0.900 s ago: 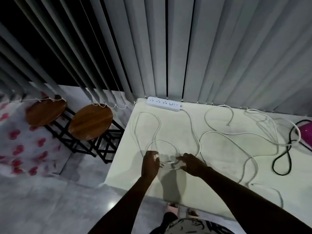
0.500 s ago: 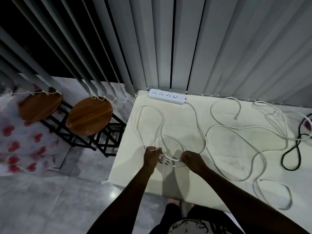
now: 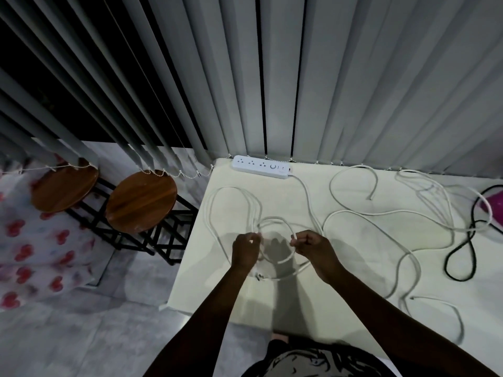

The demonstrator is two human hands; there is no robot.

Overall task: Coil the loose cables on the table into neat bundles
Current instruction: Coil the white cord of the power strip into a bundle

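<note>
Left hand [image 3: 245, 250] pinches the gathered loops of the white cable [image 3: 275, 221] at the table's [image 3: 326, 303] near-left corner. Right hand [image 3: 310, 244] grips the next loop. Advise matching loop size, feeding slack gradually from the right.

Both hands pinch a thin white cable [image 3: 275, 220] looped above the pale table [image 3: 340, 289]. The left hand [image 3: 245, 251] and right hand [image 3: 313, 247] hold opposite sides.
</note>
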